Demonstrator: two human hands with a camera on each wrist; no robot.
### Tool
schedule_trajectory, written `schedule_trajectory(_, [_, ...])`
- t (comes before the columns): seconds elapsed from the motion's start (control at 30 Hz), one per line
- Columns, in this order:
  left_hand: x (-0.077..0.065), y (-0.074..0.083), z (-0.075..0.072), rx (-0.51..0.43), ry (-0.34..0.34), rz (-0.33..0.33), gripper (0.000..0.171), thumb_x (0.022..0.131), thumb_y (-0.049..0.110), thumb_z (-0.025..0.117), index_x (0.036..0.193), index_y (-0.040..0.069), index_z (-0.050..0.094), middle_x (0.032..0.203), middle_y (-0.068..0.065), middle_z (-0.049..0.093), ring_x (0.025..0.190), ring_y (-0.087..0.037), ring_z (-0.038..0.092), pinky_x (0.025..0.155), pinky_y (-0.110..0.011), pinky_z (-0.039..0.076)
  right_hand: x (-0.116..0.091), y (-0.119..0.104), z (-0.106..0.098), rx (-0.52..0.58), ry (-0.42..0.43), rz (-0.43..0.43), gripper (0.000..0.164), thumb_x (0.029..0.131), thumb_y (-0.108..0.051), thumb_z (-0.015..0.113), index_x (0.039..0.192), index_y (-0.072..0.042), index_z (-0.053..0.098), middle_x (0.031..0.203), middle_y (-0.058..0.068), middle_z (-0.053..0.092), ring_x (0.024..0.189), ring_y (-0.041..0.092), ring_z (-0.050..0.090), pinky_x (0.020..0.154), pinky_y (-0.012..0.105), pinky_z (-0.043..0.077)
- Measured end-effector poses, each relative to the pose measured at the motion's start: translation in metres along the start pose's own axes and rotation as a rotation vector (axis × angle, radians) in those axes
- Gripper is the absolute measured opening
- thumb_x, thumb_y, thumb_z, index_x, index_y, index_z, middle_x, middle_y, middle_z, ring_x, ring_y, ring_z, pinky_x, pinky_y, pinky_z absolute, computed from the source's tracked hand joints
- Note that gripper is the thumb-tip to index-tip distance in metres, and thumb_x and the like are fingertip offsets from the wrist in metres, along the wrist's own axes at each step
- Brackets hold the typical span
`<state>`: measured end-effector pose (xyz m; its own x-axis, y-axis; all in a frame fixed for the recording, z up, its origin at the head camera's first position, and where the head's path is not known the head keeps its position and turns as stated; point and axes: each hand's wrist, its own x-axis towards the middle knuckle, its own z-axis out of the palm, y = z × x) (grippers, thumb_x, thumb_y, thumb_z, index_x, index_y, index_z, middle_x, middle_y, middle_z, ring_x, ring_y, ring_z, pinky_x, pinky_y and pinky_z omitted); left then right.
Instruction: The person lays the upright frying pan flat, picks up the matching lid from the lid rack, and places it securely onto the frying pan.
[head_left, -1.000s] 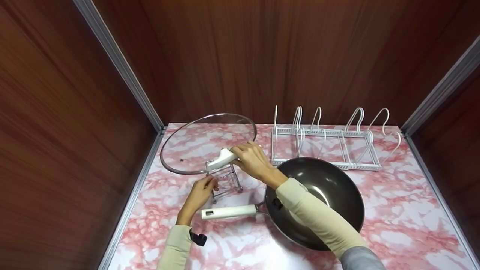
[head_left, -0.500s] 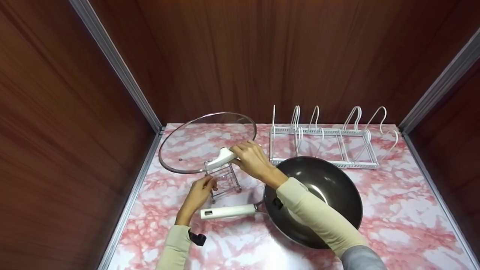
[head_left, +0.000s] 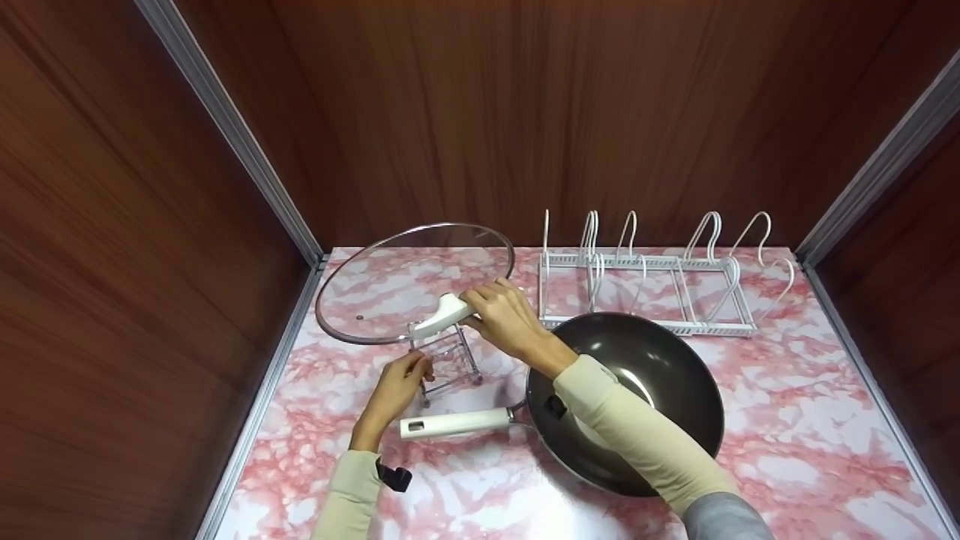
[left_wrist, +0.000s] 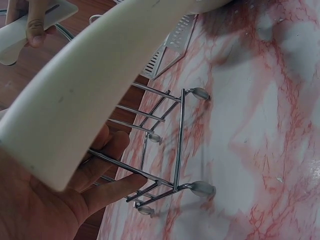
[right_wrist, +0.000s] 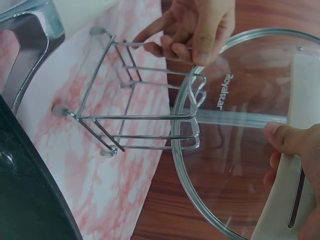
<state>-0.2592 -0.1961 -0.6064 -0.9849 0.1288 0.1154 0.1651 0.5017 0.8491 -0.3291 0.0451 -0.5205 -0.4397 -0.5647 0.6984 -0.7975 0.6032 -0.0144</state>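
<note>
My right hand point(head_left: 504, 315) grips the white handle point(head_left: 441, 318) of a large, clear glass lid point(head_left: 390, 274) with a metal rim. The lid is held tilted over the table's back left part. Below its handle stands a small chrome wire rack point(head_left: 451, 367) on stubby feet. My left hand point(head_left: 401, 381) pinches the rack's near left wires between thumb and fingers, as the right wrist view shows with the hand point(right_wrist: 192, 32) at the rack's upper end. In that view, the lid's rim overlaps the rack's looped wire ends point(right_wrist: 196, 117).
A dark wok point(head_left: 637, 405) sits under my right forearm, its white handle point(head_left: 457, 424) pointing left, close to my left wrist. Behind it is a long white wire rack point(head_left: 645, 262) with upright loops. Wood-grain walls point(head_left: 480, 135) enclose the marbled table point(head_left: 810, 450).
The glass lid and its handle have risen very slightly. Both hands keep their holds, and the small wire rack stays in place.
</note>
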Motion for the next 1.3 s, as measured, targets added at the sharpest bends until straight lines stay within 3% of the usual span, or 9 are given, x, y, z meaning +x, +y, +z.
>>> schedule_trajectory(0.3, [0.000,0.000,-0.001,-0.008,-0.002,-0.011,0.027,0.111,0.017,0.056,0.090,0.005,0.069,0.085,-0.013,0.074,0.088,-0.044,0.070,0.076,-0.026,0.050,0.000,0.002,-0.006,0.042,0.024,0.020,0.032,0.084,-0.023,0.089,0.105,-0.007,0.070,0.098,0.007,0.079,0.089,0.027,0.073,0.081,0.041,0.052])
schedule_trajectory(0.53, [0.000,0.000,-0.001,-0.011,0.007,-0.025,0.027,0.111,0.017,0.057,0.093,0.003,0.070,0.086,-0.014,0.075,0.087,-0.030,0.072,0.078,-0.026,0.052,-0.002,0.006,-0.010,0.023,0.019,0.037,0.033,0.083,-0.022,0.090,0.106,-0.007,0.070,0.098,0.007,0.079,0.087,0.027,0.073,0.082,0.041,0.054])
schedule_trajectory(0.97, [0.000,-0.001,0.000,-0.011,-0.002,-0.020,0.028,0.112,0.018,0.055,0.099,-0.001,0.069,0.089,-0.013,0.074,0.091,-0.036,0.070,0.081,-0.027,0.050,-0.005,0.015,-0.020,0.016,0.030,0.046,0.034,0.084,-0.024,0.090,0.105,-0.007,0.070,0.095,0.008,0.078,0.086,0.029,0.074,0.082,0.043,0.055])
schedule_trajectory(1.3, [-0.001,0.003,-0.001,0.007,0.037,-0.003,0.016,0.108,0.015,0.061,0.115,0.001,0.065,0.106,-0.019,0.075,0.103,-0.033,0.073,0.094,-0.044,0.059,-0.006,0.020,-0.025,0.008,0.032,0.044,0.030,0.084,-0.020,0.089,0.103,-0.006,0.070,0.090,0.007,0.077,0.083,0.028,0.072,0.079,0.043,0.054])
